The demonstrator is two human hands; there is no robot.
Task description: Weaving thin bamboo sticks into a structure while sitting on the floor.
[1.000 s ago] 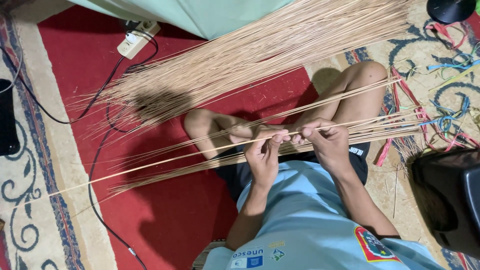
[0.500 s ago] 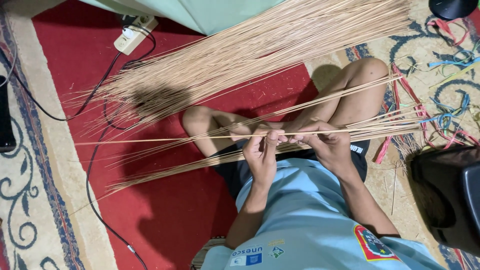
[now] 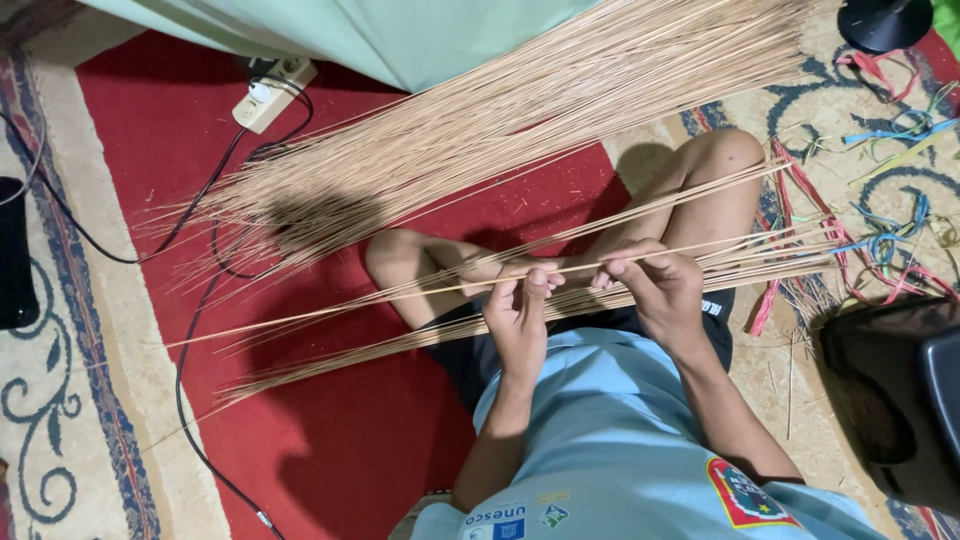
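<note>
I sit cross-legged on a red carpet (image 3: 330,440). My left hand (image 3: 520,310) and my right hand (image 3: 655,285) are close together over my lap, and both pinch one thin tan stick (image 3: 400,297) that runs far out to the left. A small bundle of the same sticks (image 3: 350,358) lies across my legs just under my hands. A much larger fanned pile of sticks (image 3: 500,130) lies on the floor beyond my knees.
A white power strip (image 3: 270,92) with black cables (image 3: 190,330) lies at the upper left. A black box (image 3: 15,255) sits at the left edge and a black container (image 3: 900,400) at the right. Coloured strips (image 3: 880,240) litter the patterned rug; green cloth (image 3: 400,30) hangs at the top.
The held stick's long left end has swung lower. My hands stay over my lap, with the fingers shifting slightly along the stick.
</note>
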